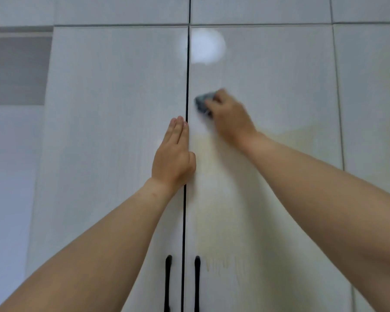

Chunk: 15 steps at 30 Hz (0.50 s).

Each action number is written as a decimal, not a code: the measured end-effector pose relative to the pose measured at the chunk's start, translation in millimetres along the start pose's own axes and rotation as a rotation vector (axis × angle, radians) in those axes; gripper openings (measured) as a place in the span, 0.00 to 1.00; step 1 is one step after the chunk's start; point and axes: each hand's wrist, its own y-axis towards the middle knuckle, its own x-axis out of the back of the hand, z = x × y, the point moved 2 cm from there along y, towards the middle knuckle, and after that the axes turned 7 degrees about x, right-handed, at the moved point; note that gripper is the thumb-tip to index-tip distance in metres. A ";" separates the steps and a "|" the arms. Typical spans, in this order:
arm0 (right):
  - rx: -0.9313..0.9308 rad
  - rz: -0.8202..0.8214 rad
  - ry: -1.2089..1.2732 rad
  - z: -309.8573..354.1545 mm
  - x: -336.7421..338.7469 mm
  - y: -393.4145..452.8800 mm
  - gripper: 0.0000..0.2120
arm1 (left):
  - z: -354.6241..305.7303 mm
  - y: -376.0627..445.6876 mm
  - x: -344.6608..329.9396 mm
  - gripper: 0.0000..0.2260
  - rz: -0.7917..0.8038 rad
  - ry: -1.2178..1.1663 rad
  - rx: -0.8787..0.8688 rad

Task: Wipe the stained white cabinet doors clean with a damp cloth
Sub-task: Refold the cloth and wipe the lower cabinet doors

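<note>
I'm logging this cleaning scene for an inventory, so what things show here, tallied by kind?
Tall white cabinet doors meeting at the centre gap: 2 (left, right)
Black bar door handles: 2 (left, right)
Grey cleaning cloth: 1
Bare hands: 2 (left hand, right hand)
Total: 7

no text, label, brand, number or sign can be read anywhere in view, neither on the surfaces around the hands nor on anything they touch.
</note>
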 end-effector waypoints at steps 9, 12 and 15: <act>-0.007 0.259 0.073 33.5 7.8 -55.6 0.17 | -8.5 0.8 -2.6 0.33 0.029 0.001 0.057; -0.328 -0.028 -0.056 -26.8 35.2 -59.8 0.10 | -18.0 0.5 2.1 0.33 0.053 0.038 0.068; -0.676 -0.175 -0.043 -31.9 36.9 -55.5 0.05 | -33.1 -2.5 2.2 0.34 0.056 0.042 0.096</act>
